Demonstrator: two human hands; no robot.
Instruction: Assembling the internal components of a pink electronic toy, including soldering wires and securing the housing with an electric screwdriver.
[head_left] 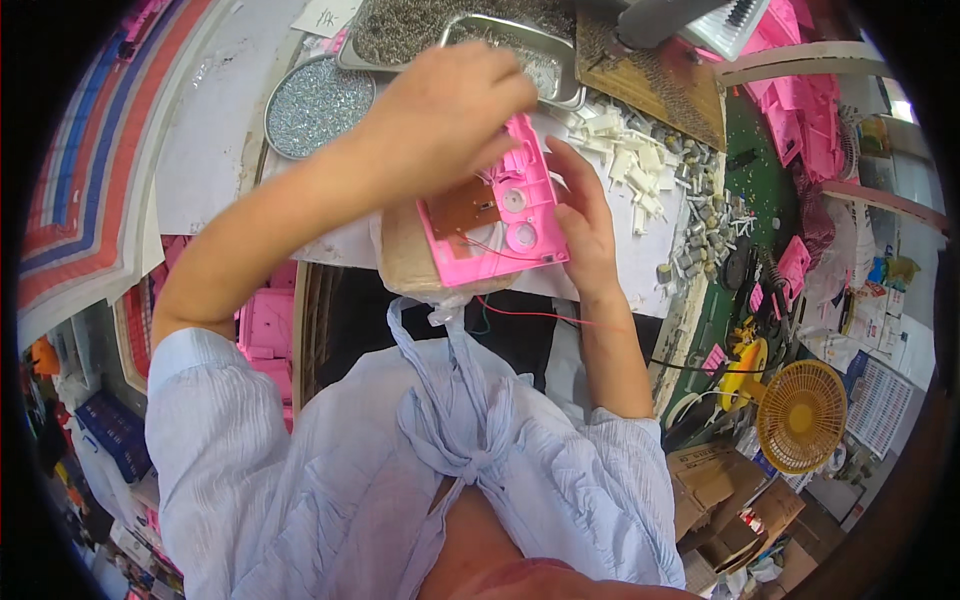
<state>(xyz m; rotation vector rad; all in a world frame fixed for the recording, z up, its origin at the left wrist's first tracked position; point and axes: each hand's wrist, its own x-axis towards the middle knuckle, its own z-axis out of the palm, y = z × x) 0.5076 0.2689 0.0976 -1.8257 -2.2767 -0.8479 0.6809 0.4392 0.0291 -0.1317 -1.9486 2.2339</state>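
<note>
A pink plastic housing (545,225) lies tilted on a tan, plastic-wrapped pad (405,255) at the table's near edge. Inside it sit a brown circuit board (458,208) and two round clear parts. Thin red wires (540,316) trail from it toward my right forearm. My right hand (590,215) grips the housing's right edge, thumb at the side. Above the housing's upper left part, my left hand (455,110) bends down with its fingers closed. Its fingertips are partly hidden, so what they pinch cannot be made out.
A round dish of small silvery screws (318,108) stands left of my left hand. Behind are a tray of small metal pieces (400,30) and a smaller metal tray (545,75). White plastic parts (630,160) and small metal cylinders (690,250) lie right. A yellow fan (802,415) is farther right.
</note>
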